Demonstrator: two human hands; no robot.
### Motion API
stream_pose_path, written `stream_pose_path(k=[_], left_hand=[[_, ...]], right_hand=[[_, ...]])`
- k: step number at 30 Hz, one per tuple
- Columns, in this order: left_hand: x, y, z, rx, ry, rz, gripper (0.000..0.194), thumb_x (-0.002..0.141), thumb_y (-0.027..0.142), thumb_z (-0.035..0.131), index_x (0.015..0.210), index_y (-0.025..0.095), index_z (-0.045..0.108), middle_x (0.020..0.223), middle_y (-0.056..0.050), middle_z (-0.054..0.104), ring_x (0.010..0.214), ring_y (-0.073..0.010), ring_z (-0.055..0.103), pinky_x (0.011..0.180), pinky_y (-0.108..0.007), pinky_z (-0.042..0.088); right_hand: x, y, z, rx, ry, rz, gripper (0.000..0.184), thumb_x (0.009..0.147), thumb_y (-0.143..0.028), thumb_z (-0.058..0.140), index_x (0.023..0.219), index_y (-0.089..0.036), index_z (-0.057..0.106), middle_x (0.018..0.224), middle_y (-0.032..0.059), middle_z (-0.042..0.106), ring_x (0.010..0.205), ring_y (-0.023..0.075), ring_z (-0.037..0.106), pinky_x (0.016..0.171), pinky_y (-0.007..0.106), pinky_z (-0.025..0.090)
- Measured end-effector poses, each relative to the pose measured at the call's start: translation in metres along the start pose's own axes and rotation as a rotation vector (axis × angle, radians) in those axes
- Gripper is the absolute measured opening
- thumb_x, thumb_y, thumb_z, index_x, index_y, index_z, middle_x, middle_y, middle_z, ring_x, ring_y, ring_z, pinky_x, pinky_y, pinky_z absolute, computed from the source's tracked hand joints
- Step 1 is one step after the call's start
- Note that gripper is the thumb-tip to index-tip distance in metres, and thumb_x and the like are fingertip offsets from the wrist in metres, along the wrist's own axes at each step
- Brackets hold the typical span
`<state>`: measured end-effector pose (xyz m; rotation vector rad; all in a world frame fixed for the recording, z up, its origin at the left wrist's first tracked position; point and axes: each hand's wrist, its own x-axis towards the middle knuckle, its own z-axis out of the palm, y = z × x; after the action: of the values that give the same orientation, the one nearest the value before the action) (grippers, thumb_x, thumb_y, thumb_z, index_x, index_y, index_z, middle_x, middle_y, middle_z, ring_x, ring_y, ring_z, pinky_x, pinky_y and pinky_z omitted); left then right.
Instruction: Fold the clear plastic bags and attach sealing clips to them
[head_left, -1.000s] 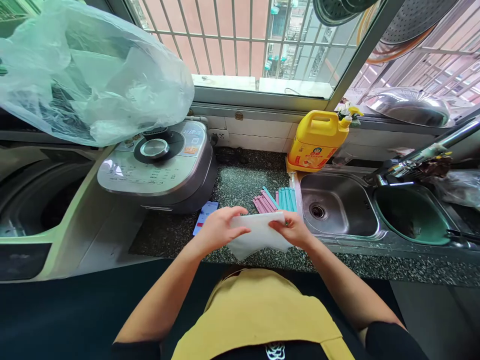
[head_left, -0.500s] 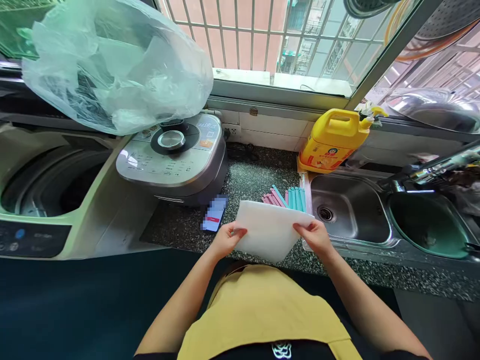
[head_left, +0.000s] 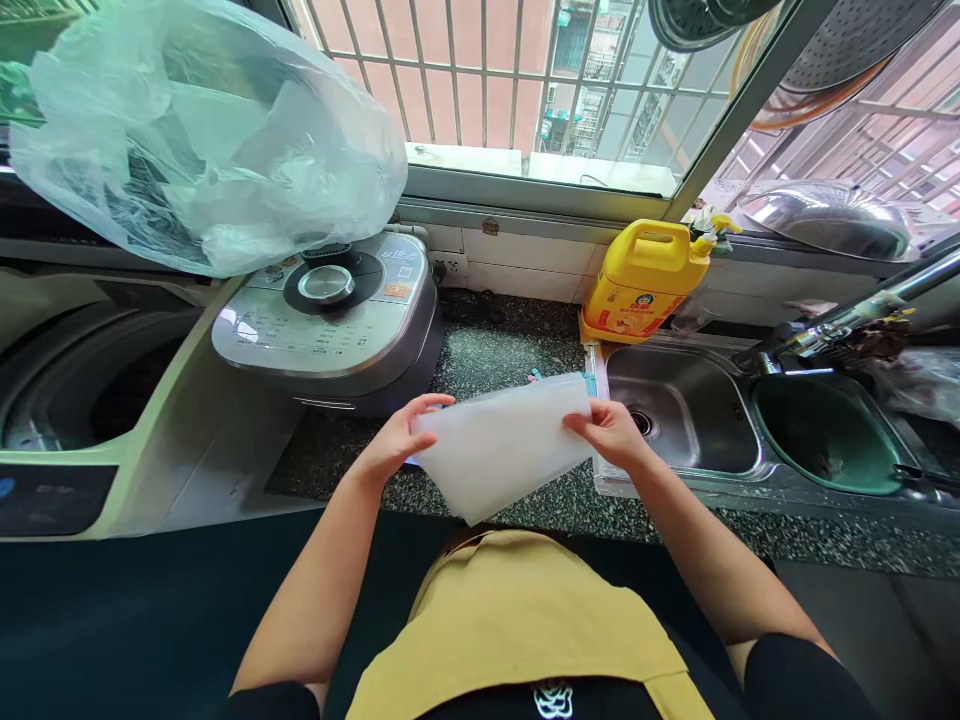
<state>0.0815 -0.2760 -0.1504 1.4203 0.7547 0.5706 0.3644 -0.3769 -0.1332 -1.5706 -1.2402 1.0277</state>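
A translucent white plastic bag stretches between my two hands, tilted above the counter. My left hand grips its left end, thumb in front and fingers along the upper edge. At the right end, my right hand pinches it between thumb and fingers. Behind the bag, only small tips of the pink and teal sticks show. The phone on the counter is nearly all hidden under my left hand and the bag.
A rice cooker stands left on the speckled counter, beside an open washing machine. Rightward are a yellow jug, a steel sink and a green basin. A large plastic bag bulges over the cooker.
My left hand has moved left and up, and the bag now spans wider and slants. It covers more of the sticks and phone. The view has shifted slightly right.
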Motion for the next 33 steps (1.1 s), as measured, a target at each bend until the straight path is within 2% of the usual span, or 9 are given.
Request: stream_pose_path(k=[3,6,9,18,21,25,27,30,33], left_hand=[[-0.004,-0.03,0.009,-0.321,0.033,-0.062,0.083,0.043,0.072,0.07,0.102,0.014,0.065,0.093,-0.014,0.069,0.087,-0.0268,0.063,0.074,-0.034,0.05],[-0.002,-0.046,0.028,-0.36,0.203,-0.206,0.068,0.04,0.056,0.081,0.091,0.012,0.068,0.087,-0.014,0.071,0.085,-0.0277,0.065,0.077,-0.037,0.05],[-0.001,-0.041,0.036,-0.346,0.372,-0.246,0.058,0.04,0.047,0.084,0.085,0.012,0.069,0.084,-0.012,0.072,0.082,-0.0267,0.065,0.078,-0.038,0.051],[-0.001,-0.031,0.027,-0.296,0.439,-0.268,0.059,0.039,0.052,0.082,0.078,0.011,0.067,0.071,-0.008,0.069,0.065,-0.022,0.064,0.063,-0.032,0.052],[-0.004,-0.036,0.024,-0.101,0.499,-0.114,0.064,0.055,0.058,0.072,0.099,0.012,0.063,0.091,-0.012,0.069,0.082,-0.0238,0.064,0.074,-0.034,0.052],[-0.011,-0.011,0.029,0.471,0.701,0.359,0.066,0.066,0.049,0.069,0.121,0.017,0.052,0.118,-0.014,0.058,0.11,-0.0257,0.052,0.095,-0.04,0.041],[-0.009,0.013,0.04,0.642,0.484,0.516,0.062,0.062,0.046,0.073,0.115,0.019,0.057,0.115,-0.012,0.06,0.111,-0.0275,0.05,0.097,-0.041,0.039],[-0.001,0.044,0.06,0.659,0.112,0.503,0.024,0.077,0.039,0.062,0.091,0.02,0.067,0.09,-0.008,0.068,0.087,-0.0207,0.06,0.081,-0.032,0.046],[0.001,0.054,0.066,0.538,0.159,0.404,0.022,0.085,0.03,0.051,0.075,0.017,0.065,0.071,-0.005,0.066,0.067,-0.0143,0.058,0.064,-0.025,0.045]], right_hand=[[0.0,0.005,0.0,0.125,0.095,0.047,0.038,0.063,-0.053,0.066,0.069,-0.016,0.061,0.06,0.0006,0.058,0.052,0.0122,0.049,0.05,0.025,0.04],[0.002,0.009,0.003,0.155,0.113,0.06,0.038,0.061,-0.052,0.068,0.068,-0.016,0.06,0.06,0.0008,0.059,0.053,0.0119,0.05,0.049,0.025,0.041],[0.002,0.014,0.004,0.155,0.092,0.051,0.035,0.061,-0.049,0.069,0.068,-0.016,0.06,0.061,0.0002,0.06,0.055,0.0114,0.05,0.051,0.024,0.042],[-0.004,0.03,0.003,0.131,0.075,0.021,0.031,0.066,-0.047,0.066,0.065,-0.017,0.058,0.058,-0.0016,0.055,0.054,0.0107,0.048,0.051,0.024,0.04],[-0.008,0.024,0.002,0.014,0.114,-0.079,0.029,0.074,-0.046,0.059,0.068,-0.017,0.06,0.059,-0.0001,0.057,0.055,0.0119,0.05,0.052,0.024,0.04],[-0.009,-0.004,0.005,-0.376,-0.044,-0.408,0.023,0.084,-0.03,0.049,0.071,-0.017,0.063,0.063,0.0025,0.061,0.059,0.0125,0.053,0.057,0.024,0.04],[-0.006,-0.024,0.009,-0.526,-0.172,-0.567,0.021,0.085,-0.025,0.048,0.076,-0.019,0.065,0.067,0.0038,0.064,0.063,0.0134,0.055,0.059,0.024,0.041],[-0.003,-0.049,0.007,-0.621,-0.22,-0.632,0.016,0.085,-0.025,0.051,0.086,-0.02,0.066,0.071,0.0039,0.065,0.066,0.0142,0.057,0.062,0.025,0.042],[-0.005,-0.052,-0.012,-0.577,-0.128,-0.514,0.027,0.075,-0.035,0.066,0.097,-0.02,0.064,0.08,0.0045,0.067,0.072,0.0161,0.059,0.069,0.028,0.044]])
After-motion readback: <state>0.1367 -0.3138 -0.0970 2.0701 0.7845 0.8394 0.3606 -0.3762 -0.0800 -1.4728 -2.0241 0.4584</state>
